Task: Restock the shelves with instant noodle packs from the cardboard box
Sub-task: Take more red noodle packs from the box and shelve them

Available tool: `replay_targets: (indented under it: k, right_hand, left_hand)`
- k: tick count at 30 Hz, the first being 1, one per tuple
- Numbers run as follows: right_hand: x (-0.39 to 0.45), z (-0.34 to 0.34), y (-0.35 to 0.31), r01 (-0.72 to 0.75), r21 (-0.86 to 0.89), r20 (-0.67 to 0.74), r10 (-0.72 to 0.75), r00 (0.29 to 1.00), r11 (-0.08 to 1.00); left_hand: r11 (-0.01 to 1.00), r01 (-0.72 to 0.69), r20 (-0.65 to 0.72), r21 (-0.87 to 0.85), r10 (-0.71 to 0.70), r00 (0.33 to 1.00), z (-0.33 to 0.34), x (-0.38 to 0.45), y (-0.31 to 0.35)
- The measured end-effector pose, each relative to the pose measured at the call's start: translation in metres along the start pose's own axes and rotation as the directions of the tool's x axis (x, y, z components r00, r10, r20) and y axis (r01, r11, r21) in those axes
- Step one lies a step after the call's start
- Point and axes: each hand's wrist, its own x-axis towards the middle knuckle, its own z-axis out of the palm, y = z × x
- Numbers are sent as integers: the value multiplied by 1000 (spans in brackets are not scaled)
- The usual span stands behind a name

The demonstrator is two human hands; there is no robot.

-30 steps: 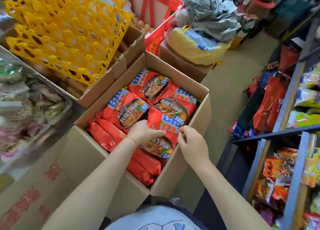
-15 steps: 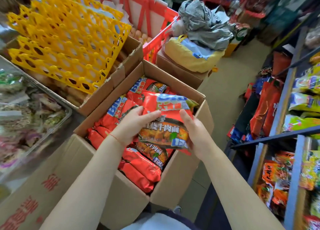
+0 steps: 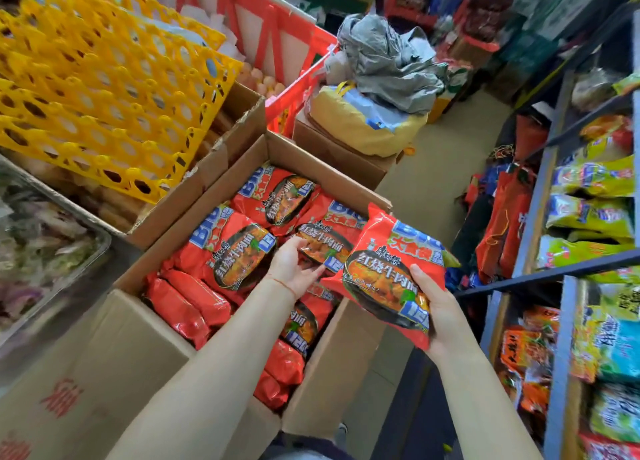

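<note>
Lifted clear since half a second ago, one red noodle pack (image 3: 388, 272) now sits in the right hand (image 3: 441, 316) alone, out past the cardboard box (image 3: 329, 366) rim toward the shelves (image 3: 561, 279).
Right fingers (image 3: 420, 279) curl round the pack's lower edge; the left hand (image 3: 294, 265) hovers with relaxed fingers over packs in the box (image 3: 239, 248), grasping nothing. Yellow egg trays (image 3: 104, 89) lie on the neighbouring carton behind.

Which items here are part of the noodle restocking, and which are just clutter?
Job:
noodle pack held by right hand
cardboard box of packs
left hand reaching in
shelves

Clutter:
yellow egg trays
red crate
grey bag
</note>
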Motion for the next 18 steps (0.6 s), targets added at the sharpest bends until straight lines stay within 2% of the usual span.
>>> replay_targets:
  k: [4, 8, 11, 15, 18]
  right_hand:
    - [-1, -4, 2, -3, 32, -10, 3, 1000, 999]
    - [-6, -5, 5, -9, 52, -10, 10, 1000, 999]
    - [-10, -6, 6, -12, 81, -18, 13, 1000, 997]
    - [-18, -4, 6, -33, 199, -22, 38, 999, 979]
    - [-23, -3, 10, -10, 322, -33, 22, 999, 947]
  left_hand:
    - [999, 34, -14, 0, -34, 999, 9, -1, -1]
    - [985, 46, -54, 165, -38, 998, 16, 7, 0]
    - [978, 13, -68, 208, 1, 998, 22, 14, 5]
    - [935, -113, -28, 337, 130, 991, 17, 10, 8]
    - [903, -274, 64, 332, 268, 961, 6, -11, 4]
